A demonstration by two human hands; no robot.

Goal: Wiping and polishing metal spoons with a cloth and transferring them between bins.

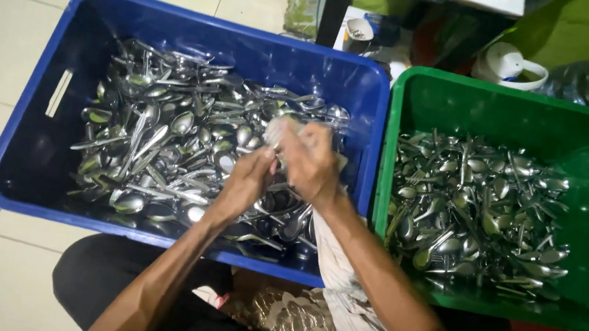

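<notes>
Over the blue crate (pixel 35 116) of metal spoons (pixel 160 148), the right hand (pixel 310 161) is closed around a pale cloth (pixel 285 132) and the left hand (pixel 247 178) pinches what looks like one spoon, its grip unclear; likely light, stiff, slippery, best held by the handle
</notes>
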